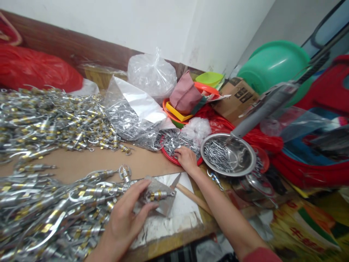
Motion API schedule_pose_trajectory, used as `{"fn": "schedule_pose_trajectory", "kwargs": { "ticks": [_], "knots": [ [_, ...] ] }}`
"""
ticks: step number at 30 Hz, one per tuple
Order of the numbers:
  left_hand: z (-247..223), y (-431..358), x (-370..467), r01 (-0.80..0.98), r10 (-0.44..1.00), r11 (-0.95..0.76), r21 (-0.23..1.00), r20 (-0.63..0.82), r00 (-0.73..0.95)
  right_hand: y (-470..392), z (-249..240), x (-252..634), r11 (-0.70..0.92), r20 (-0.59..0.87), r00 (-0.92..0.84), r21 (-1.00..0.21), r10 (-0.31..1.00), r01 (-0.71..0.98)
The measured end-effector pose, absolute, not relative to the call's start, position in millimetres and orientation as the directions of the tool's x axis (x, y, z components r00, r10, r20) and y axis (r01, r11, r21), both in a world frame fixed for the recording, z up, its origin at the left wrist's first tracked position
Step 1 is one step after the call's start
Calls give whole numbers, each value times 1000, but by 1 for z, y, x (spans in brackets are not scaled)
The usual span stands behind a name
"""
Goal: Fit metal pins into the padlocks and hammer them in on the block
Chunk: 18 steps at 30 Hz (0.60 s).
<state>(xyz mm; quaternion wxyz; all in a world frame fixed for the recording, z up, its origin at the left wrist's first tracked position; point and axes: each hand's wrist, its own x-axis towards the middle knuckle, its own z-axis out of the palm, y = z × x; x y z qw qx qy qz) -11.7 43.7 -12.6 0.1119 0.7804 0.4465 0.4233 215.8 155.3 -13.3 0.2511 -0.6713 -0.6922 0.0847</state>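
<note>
My left hand point(127, 213) curves its thumb and fingers loosely around the left end of a small silver metal fitting point(159, 195) with a brass-coloured band and a ring at its tip. The fitting lies over a grey, flat piece point(166, 208) whose material I cannot make out. My right hand point(185, 158) reaches into a red basket point(169, 158) of small metal parts, fingertips pinched together; what they hold is hidden. Between the hands lie a pointed metal blade point(176, 181) and a wooden handle point(193, 198) on a worn white sheet point(188, 218).
Piles of similar hooked fittings point(54, 120) cover the left side. A steel bowl point(245, 169) of metal pins stands right of the basket, under a grey cylindrical arm point(264, 105). Behind are a bag of metal parts point(124, 116), a cardboard box point(231, 98) and a green basin point(275, 65).
</note>
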Motion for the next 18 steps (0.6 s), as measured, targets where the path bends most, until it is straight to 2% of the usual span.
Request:
{"fn": "schedule_pose_trajectory", "kwargs": {
  "ticks": [3, 8, 14, 18],
  "knots": [
    [-11, 43, -13, 598, 768, -584, 549, 613, 187, 153, -11, 221, 100, 300, 60, -491, 952, 865],
    [-3, 43, -11, 566, 786, -571, 594, 594, 170, 126, 4, 208, 183, 345, 55, -618, 937, 764],
    [-1, 44, -10, 514, 804, -563, 648, 573, 158, 61, 26, 158, 362, 321, -166, -821, 932, 443],
    [-4, 42, -11, 501, 851, -493, 711, 513, 111, 46, 24, 144, 314, 284, -141, -903, 948, 294]
  ]
}}
